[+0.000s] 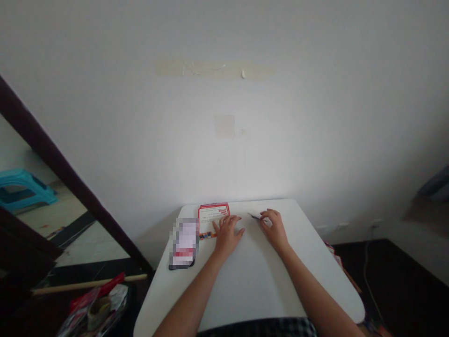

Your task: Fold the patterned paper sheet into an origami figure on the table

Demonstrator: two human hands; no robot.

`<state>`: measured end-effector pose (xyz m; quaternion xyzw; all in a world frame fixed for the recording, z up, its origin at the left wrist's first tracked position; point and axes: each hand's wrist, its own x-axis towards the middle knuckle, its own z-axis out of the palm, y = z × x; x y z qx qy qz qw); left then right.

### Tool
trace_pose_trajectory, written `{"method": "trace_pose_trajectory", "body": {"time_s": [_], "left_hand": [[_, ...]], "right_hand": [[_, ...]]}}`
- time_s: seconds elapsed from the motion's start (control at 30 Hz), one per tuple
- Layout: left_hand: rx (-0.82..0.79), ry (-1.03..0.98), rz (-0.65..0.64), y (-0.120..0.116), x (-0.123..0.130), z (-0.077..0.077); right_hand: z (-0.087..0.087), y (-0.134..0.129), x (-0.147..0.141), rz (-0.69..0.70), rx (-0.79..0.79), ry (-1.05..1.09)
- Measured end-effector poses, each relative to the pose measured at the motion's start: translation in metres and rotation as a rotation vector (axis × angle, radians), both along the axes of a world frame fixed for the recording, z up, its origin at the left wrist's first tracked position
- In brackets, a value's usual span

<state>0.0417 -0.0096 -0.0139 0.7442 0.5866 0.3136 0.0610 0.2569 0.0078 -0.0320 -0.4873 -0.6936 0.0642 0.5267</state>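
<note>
My left hand (227, 232) rests with its fingers spread over the right part of a red-bordered printed card or booklet (209, 215), which lies near the table's far edge. Between the thumb and fingers of my right hand (273, 228) is a small, thin, dark flat piece (257, 216), tilted and seen nearly edge-on; its kind cannot be made out. Bare white tabletop separates the two hands. Left of the booklet lies a phone (184, 242) with a blurred-out screen, its dark case showing at the lower edge.
The white table (252, 281) with rounded corners stands against a white wall (298, 117). On the left are a dark-framed mirror (70, 168) reflecting a blue stool (26, 189), and a bin of rubbish (98, 309) crossed by a wooden stick (91, 283). A cable (366, 267) hangs at the right.
</note>
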Motion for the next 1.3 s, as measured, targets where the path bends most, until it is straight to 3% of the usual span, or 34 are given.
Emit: {"method": "trace_pose_trajectory", "body": {"time_s": [0.2,0.4,1.03,1.3], "left_hand": [[-0.008,0.038,0.017,0.000,0.001,0.000],[-0.032,0.071,0.015,0.000,0.001,-0.001],[-0.032,0.194,0.050,-0.002,0.004,-0.005],[-0.028,0.208,0.044,-0.002,0.002,-0.006]], "right_hand": [[-0.002,0.000,-0.003,0.042,-0.036,-0.256],[0.002,-0.004,-0.008,0.046,-0.089,-0.362],[0.008,-0.011,-0.014,0.103,-0.116,-0.458],[0.000,-0.002,-0.006,0.134,-0.148,-0.324]]}}
